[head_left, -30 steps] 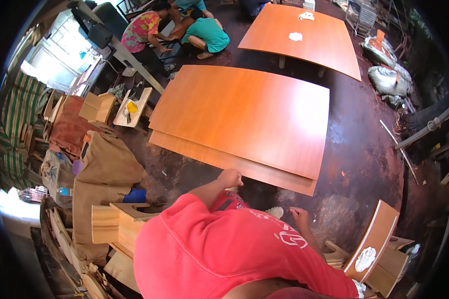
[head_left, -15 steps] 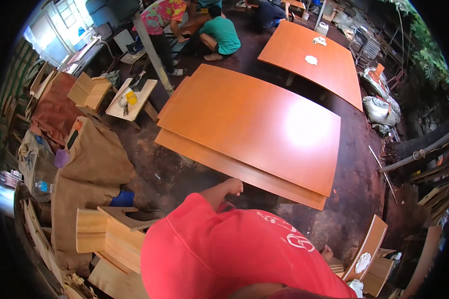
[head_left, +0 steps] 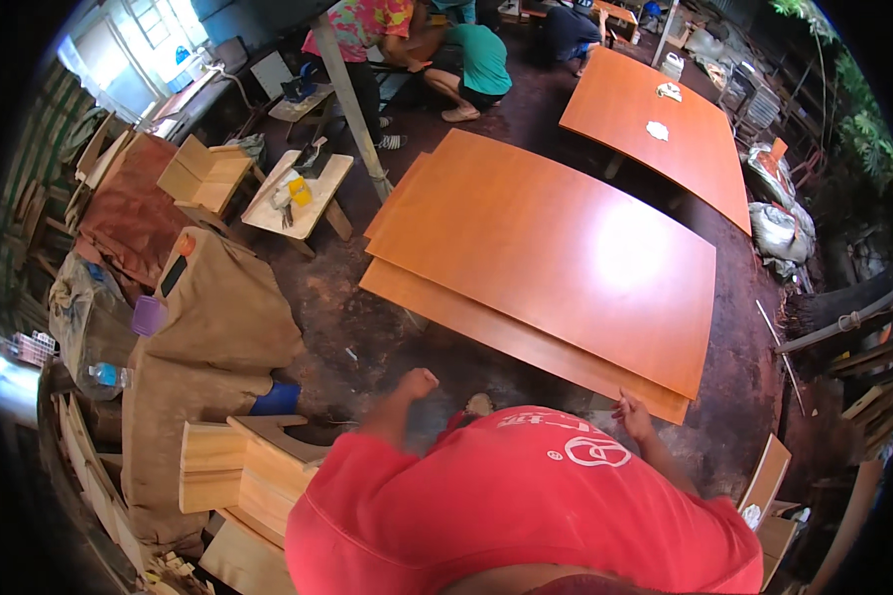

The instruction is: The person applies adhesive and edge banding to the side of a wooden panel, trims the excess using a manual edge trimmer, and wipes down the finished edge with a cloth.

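Observation:
My left hand (head_left: 420,384) hangs in front of my red shirt, over the dark floor, with its fingers curled closed and nothing showing in it. My right hand (head_left: 633,411) is raised beside the near right edge of the stacked panels, its fingers apart and holding nothing. Whether it touches the edge, I cannot tell. The upper panel (head_left: 536,248) is wide, orange-brown and glossy, with a bright reflection on its right. Beneath it, a lower panel (head_left: 486,322) sticks out along the near side.
Another glossy panel (head_left: 655,159) with white cloths lies beyond. Left are a small table (head_left: 318,193), a draped brown cloth (head_left: 223,337) and wooden pieces (head_left: 273,476). A post (head_left: 355,109) stands near crouching people (head_left: 481,64). White sacks (head_left: 779,228) lie right.
My right hand has come up into view by the panels' edge from low beside my body. My left hand has shifted left and stays closed. The whole view has swung slightly left.

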### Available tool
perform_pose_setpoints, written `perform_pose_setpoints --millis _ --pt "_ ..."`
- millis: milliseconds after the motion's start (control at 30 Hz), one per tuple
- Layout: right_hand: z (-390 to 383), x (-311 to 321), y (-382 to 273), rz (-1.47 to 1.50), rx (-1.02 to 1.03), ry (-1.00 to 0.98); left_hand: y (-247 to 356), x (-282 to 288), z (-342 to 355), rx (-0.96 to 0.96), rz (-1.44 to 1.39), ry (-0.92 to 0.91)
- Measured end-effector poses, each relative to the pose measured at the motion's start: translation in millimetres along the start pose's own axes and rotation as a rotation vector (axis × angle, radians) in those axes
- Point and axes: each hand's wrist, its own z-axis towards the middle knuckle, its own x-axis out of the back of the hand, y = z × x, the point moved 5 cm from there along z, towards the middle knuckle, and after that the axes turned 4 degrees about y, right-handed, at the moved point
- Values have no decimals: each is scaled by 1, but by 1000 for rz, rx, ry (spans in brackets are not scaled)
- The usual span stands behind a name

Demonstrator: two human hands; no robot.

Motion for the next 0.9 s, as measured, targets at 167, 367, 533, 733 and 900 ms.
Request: perform_pose_setpoints --millis 167,367,533,733,900 --pt "26 9 5 -48 -124 -79 -16 -35 -22 -44 -138 -38" --pt "29 15 18 -37 -296 -131 2 -49 -25 19 -72 -97" --pt "33 35 70 -32 -219 -190 75 -21 -6 87 -76 -41" --pt "54 86 97 51 -216 -124 156 -23 33 63 -144 -48" --pt "90 122 134 12 -218 -22 207 -35 46 -56 -181 23"
